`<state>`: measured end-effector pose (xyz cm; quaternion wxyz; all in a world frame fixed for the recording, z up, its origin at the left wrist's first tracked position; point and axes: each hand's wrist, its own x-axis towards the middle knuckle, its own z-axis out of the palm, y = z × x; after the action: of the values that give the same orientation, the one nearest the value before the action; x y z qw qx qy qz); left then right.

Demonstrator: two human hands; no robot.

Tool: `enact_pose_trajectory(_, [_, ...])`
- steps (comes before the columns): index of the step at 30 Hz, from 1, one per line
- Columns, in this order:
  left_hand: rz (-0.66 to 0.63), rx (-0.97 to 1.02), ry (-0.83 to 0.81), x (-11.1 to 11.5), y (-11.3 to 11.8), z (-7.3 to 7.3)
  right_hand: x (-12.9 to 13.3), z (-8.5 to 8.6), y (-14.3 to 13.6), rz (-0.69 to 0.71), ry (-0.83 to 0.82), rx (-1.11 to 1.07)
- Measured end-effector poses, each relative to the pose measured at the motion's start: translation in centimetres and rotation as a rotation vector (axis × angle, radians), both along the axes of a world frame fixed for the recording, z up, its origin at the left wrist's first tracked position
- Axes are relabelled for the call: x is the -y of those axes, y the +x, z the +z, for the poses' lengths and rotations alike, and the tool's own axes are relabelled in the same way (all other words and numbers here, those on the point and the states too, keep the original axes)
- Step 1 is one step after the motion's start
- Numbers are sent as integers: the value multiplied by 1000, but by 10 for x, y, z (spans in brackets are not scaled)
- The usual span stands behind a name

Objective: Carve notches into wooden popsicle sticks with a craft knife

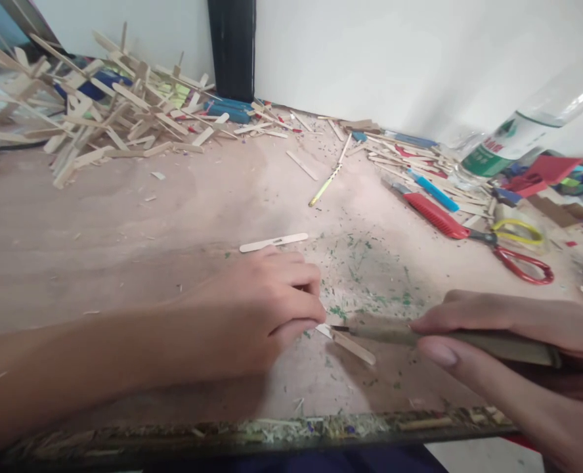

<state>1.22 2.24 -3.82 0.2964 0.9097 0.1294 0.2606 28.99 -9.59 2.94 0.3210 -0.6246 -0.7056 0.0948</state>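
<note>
As I look down through the head view, the craft stick (354, 349) is on the worktable (173, 207) near its front edge, slanting out from under the fingers of the left hand (284, 295). It's slim, flat and pale tan, with a rounded end pointing down and right, and a whiter patch close to the fingertips; the rest is hidden under my hand, so I can't tell its full length. My left hand is curled and pinning that stick to the board, while the right hand (498, 335) grips a wooden-handled carving tool (483, 341) between thumb and fingers, its dark, narrow tip right by the whiter patch; whether it touches, I can't tell. Just beyond my left knuckles there's a second craft stick (252, 247) with a small dark slot in its middle. Now the edges: the front one runs just below both hands, packed with shavings (281, 430). My widest open stretch is to the left, between the forearm and the heap of sticks (109, 118). Green flecks (360, 276) are scattered between and beyond my hands, and on the right, the scissors (522, 264), red-handled cutter (436, 214) and plastic bottle (498, 148) close in the far side.
</note>
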Motion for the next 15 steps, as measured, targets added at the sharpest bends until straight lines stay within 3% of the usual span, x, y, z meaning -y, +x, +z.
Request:
enact_pose_trajectory(10, [4,17,18,-2,3,-1,2,10,-5,17,-45,92])
enact_pose_trajectory(15, [2,37,28,-2,2,-3,-4,14,-1,110,-26,167])
